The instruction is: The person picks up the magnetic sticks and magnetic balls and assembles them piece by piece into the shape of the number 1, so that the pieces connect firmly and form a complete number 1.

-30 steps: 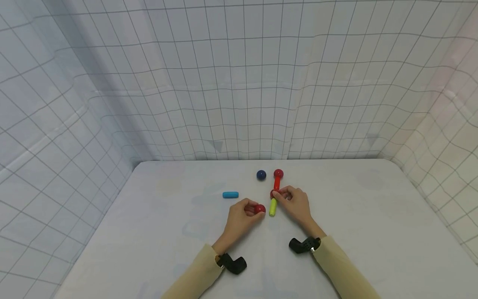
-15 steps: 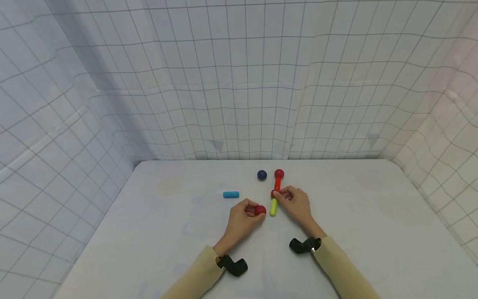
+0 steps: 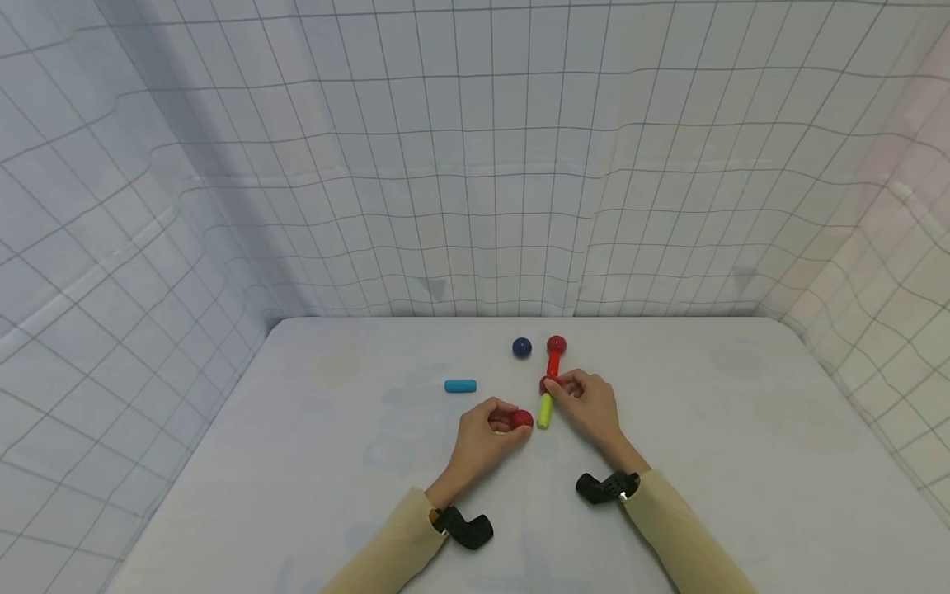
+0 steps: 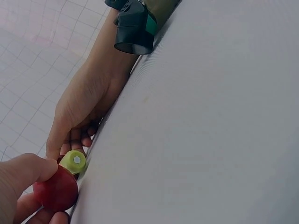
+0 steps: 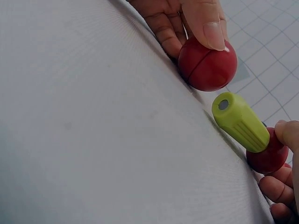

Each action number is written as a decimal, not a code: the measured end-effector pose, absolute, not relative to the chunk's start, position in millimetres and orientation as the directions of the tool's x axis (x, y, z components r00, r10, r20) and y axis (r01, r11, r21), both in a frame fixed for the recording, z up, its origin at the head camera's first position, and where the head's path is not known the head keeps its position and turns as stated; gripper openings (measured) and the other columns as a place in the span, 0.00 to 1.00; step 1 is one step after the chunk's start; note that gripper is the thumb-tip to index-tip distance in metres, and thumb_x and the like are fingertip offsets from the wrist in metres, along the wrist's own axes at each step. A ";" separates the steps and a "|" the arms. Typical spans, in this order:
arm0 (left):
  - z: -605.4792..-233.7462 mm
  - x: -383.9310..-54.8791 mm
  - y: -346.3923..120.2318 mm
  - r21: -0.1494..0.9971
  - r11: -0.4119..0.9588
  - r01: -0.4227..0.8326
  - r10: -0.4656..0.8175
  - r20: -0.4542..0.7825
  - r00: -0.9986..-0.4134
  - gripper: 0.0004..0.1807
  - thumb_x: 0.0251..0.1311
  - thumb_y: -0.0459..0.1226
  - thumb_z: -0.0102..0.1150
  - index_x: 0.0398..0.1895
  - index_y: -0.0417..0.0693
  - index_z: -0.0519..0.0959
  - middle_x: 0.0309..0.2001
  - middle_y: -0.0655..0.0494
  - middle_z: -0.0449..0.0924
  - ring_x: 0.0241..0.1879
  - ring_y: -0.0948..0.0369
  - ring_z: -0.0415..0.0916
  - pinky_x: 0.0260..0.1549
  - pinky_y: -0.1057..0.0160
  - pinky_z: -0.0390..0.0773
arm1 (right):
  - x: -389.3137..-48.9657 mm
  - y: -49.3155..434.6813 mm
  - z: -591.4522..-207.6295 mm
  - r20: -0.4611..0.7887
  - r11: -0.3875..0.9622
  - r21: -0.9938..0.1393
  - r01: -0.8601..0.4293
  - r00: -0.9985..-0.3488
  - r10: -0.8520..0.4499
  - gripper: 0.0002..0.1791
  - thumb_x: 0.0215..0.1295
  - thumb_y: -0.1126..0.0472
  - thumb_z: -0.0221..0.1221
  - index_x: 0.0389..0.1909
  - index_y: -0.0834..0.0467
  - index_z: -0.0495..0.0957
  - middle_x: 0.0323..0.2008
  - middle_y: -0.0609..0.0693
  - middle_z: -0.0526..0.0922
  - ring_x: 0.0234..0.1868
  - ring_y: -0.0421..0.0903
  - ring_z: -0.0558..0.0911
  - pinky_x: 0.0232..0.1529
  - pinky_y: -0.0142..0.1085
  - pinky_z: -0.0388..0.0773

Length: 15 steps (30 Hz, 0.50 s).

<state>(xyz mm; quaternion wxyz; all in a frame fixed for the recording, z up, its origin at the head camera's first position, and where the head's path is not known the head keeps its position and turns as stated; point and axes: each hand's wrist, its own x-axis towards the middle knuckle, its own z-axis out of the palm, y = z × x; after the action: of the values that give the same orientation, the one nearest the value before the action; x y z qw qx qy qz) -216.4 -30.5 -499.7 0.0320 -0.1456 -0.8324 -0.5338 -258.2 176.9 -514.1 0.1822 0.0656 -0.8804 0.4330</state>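
Observation:
My left hand (image 3: 478, 437) pinches a loose red ball (image 3: 522, 420) between thumb and fingers, low over the table. Just right of it, a yellow-green magnetic rod (image 3: 545, 411) points toward me; in the right wrist view a grey metal disc shows on its free end, with a gap between it and the loose ball. The rod's far end meets a second red ball (image 5: 267, 151), which my right hand (image 3: 590, 408) pinches. Beyond that, a red rod (image 3: 553, 363) runs on to a third red ball (image 3: 557, 345).
A dark blue ball (image 3: 522, 347) lies left of the third red ball. Farther left is a light blue rod (image 3: 460, 386), lying sideways. White table (image 3: 334, 462) surrounds everything, with a gridded white curtain (image 3: 475, 206) behind and at both sides.
My left hand has shifted slightly right and nearer to me with its red ball, closer to the yellow-green rod's near end. My right hand keeps its pinch, nearly still.

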 end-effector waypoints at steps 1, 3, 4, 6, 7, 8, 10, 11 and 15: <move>-499.9 -216.3 -30.4 0.881 0.385 0.274 0.209 0.206 -0.956 0.14 0.51 0.38 0.71 0.39 0.44 0.79 0.33 0.58 0.80 0.30 0.66 0.77 0.33 0.69 0.77 | -258.3 177.0 -514.4 0.376 0.618 -0.738 -0.272 -0.926 0.042 0.15 0.58 0.48 0.65 0.33 0.58 0.83 0.21 0.44 0.76 0.28 0.44 0.70 0.30 0.38 0.63; -500.0 -215.9 -30.4 0.884 0.381 0.271 0.207 0.204 -0.957 0.14 0.51 0.38 0.71 0.39 0.44 0.80 0.33 0.58 0.80 0.30 0.66 0.77 0.33 0.69 0.77 | -258.3 177.0 -514.6 0.373 0.619 -0.738 -0.269 -0.927 0.042 0.16 0.58 0.48 0.65 0.33 0.58 0.83 0.21 0.44 0.76 0.28 0.44 0.70 0.30 0.38 0.63; -500.2 -215.8 -30.4 0.885 0.380 0.270 0.207 0.204 -0.957 0.14 0.51 0.37 0.71 0.39 0.44 0.80 0.33 0.58 0.80 0.30 0.66 0.77 0.33 0.69 0.77 | -258.3 177.0 -514.7 0.371 0.618 -0.739 -0.268 -0.928 0.041 0.16 0.58 0.48 0.65 0.33 0.58 0.83 0.21 0.44 0.76 0.27 0.45 0.70 0.30 0.38 0.63; -500.1 -215.8 -30.4 0.886 0.375 0.274 0.208 0.207 -0.956 0.14 0.50 0.37 0.71 0.39 0.44 0.80 0.33 0.57 0.80 0.30 0.66 0.78 0.33 0.69 0.77 | -258.6 177.1 -514.6 0.371 0.619 -0.738 -0.268 -0.928 0.040 0.16 0.58 0.48 0.65 0.33 0.58 0.82 0.21 0.44 0.76 0.27 0.45 0.70 0.30 0.38 0.63; -500.3 -216.0 -30.3 0.886 0.374 0.274 0.209 0.207 -0.956 0.14 0.50 0.37 0.71 0.39 0.44 0.80 0.34 0.57 0.80 0.31 0.66 0.78 0.33 0.69 0.77 | -258.8 177.2 -514.7 0.372 0.620 -0.737 -0.270 -0.928 0.038 0.16 0.59 0.47 0.64 0.33 0.58 0.82 0.21 0.44 0.76 0.27 0.45 0.70 0.30 0.37 0.63; -500.3 -216.2 -30.3 0.887 0.372 0.275 0.210 0.208 -0.955 0.14 0.50 0.37 0.71 0.39 0.43 0.79 0.34 0.57 0.80 0.31 0.66 0.78 0.33 0.69 0.77 | -258.7 177.2 -514.4 0.371 0.619 -0.738 -0.270 -0.928 0.038 0.16 0.59 0.47 0.64 0.33 0.58 0.82 0.21 0.44 0.76 0.27 0.45 0.70 0.30 0.37 0.63; -500.2 -216.7 -30.3 0.887 0.370 0.275 0.212 0.207 -0.955 0.14 0.50 0.37 0.71 0.39 0.43 0.79 0.34 0.57 0.80 0.31 0.66 0.78 0.33 0.69 0.77 | -258.7 177.3 -513.8 0.369 0.619 -0.738 -0.268 -0.929 0.037 0.17 0.59 0.47 0.64 0.34 0.58 0.82 0.22 0.45 0.76 0.28 0.45 0.69 0.30 0.37 0.62; -500.0 -216.9 -30.2 0.888 0.369 0.274 0.213 0.206 -0.955 0.14 0.50 0.37 0.71 0.39 0.43 0.79 0.34 0.57 0.80 0.30 0.66 0.78 0.33 0.69 0.77 | -258.6 177.3 -513.4 0.368 0.622 -0.736 -0.267 -0.929 0.037 0.17 0.59 0.47 0.64 0.34 0.58 0.82 0.22 0.45 0.76 0.28 0.45 0.69 0.30 0.37 0.62; -499.0 -217.0 -30.3 0.891 0.367 0.267 0.217 0.197 -0.956 0.15 0.50 0.37 0.71 0.39 0.43 0.79 0.34 0.56 0.79 0.31 0.65 0.78 0.33 0.69 0.77 | -258.3 177.2 -512.8 0.355 0.618 -0.743 -0.256 -0.934 0.040 0.17 0.59 0.47 0.64 0.34 0.58 0.82 0.22 0.46 0.76 0.28 0.45 0.69 0.30 0.38 0.62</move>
<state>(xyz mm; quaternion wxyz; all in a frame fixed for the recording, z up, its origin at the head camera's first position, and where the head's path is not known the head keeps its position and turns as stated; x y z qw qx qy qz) -217.0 -30.3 -499.0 0.0230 -0.1463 -0.8264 -0.5433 -258.3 177.2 -512.8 0.1709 0.0612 -0.8831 0.4326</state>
